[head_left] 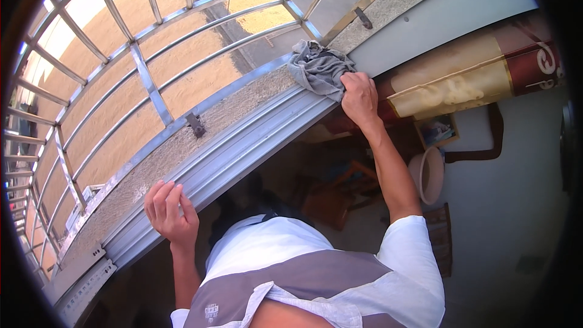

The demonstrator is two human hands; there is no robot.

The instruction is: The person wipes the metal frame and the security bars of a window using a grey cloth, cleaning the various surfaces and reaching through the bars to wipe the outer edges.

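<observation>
My right hand (pixel 360 98) is closed on a crumpled grey cloth (pixel 323 68), which lies bunched over the far right end of the metal window track (pixel 243 136), against the side of the frame. My fingertips are partly hidden by the cloth and the hand. At the near left part of the same track, my left hand (pixel 172 211) is raised with its fingers loosely bent and the thumb apart. Nothing shows in it. Whether it touches the track I cannot tell.
Outside the rough concrete sill (pixel 159 150) stands a metal bar cage (pixel 146 79). Small dark brackets (pixel 195 125) are fixed to the sill. A bundled curtain (pixel 455 79) hangs at the right. Inside the dim room are a wooden chair (pixel 334 203) and a pale round basin (pixel 429 175).
</observation>
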